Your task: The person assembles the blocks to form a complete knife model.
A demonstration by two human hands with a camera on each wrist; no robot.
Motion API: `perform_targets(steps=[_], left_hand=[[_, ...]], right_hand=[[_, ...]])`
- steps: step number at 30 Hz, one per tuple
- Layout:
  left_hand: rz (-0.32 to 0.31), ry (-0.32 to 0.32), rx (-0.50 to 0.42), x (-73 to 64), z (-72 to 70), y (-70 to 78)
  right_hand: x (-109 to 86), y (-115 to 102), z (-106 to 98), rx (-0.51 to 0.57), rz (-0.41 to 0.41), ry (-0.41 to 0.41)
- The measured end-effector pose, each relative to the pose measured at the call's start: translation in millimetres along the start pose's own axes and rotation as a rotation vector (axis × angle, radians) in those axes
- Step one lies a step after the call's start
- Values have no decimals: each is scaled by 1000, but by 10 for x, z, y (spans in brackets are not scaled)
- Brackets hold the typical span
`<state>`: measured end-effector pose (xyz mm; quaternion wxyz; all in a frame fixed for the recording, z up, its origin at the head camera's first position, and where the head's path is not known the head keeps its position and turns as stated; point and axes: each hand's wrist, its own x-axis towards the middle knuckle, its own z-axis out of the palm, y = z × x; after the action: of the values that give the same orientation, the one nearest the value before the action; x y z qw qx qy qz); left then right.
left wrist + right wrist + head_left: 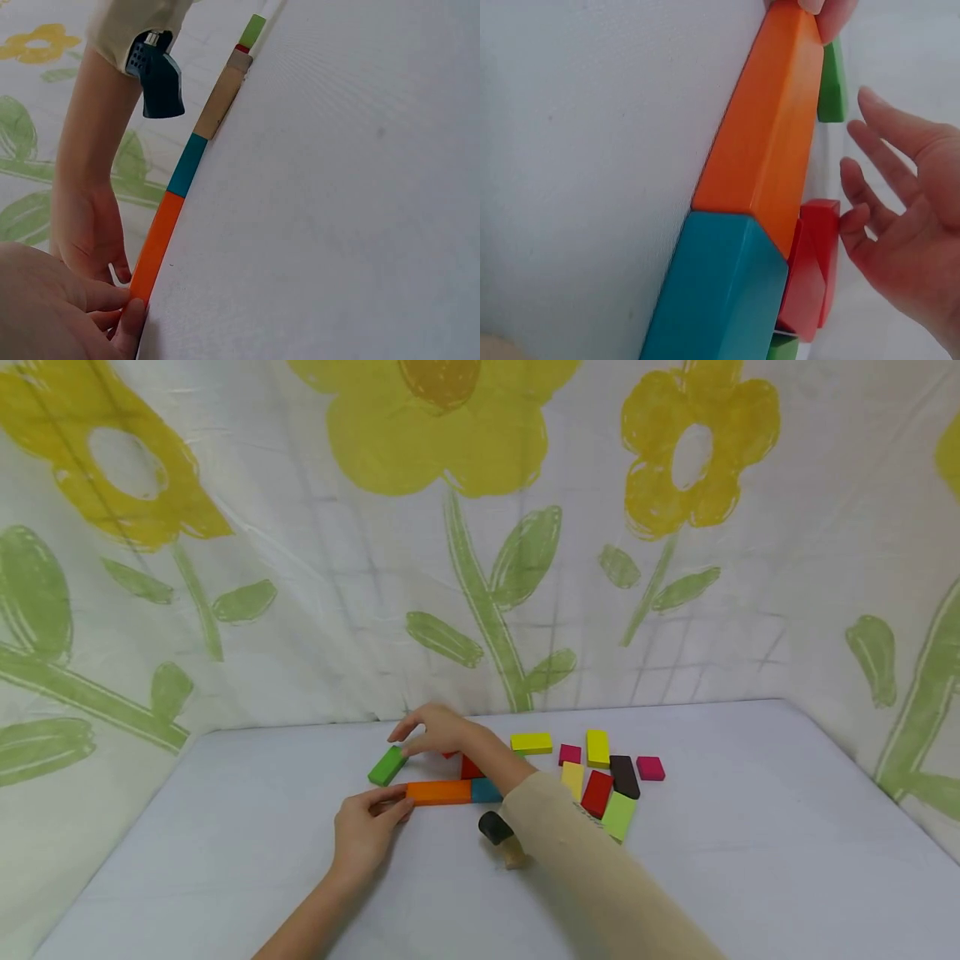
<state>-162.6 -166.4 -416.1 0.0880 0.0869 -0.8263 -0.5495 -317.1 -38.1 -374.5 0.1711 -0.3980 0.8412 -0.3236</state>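
Note:
My left hand (365,828) pinches the left end of a long orange block (439,792) between thumb and fingers. End to end with it lies a teal block (486,791), partly covered by my right sleeve in the head view. My right hand (441,729) is stretched over the blocks, its fingers spread and loosely bent with nothing between them. Closest to its fingertips is a green block (387,766), with a gap between them in the right wrist view. Red blocks (810,266) stand behind the teal and orange ones, partly hidden by my right arm in the head view.
Right of my arm lie several loose blocks, among them a yellow block (597,748), a dark brown block (625,777), a red block (597,793) and a light green block (618,816). A flowered cloth (315,568) hangs behind the white table (225,860).

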Motion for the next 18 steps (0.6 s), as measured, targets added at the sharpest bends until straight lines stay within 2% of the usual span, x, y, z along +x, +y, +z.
perform_targets(steps=[6,13,18], left_hand=[[-5,-13,-35,-8,-3,12],[4,-9,-26,-12,0,13],[3,-9,-32,-2,-1,-1]], right_hand=[[45,-30,40,-33,7,-22],[60,-105,93,-65,-12,-62],[86,-127,137,-99,14,-86]])
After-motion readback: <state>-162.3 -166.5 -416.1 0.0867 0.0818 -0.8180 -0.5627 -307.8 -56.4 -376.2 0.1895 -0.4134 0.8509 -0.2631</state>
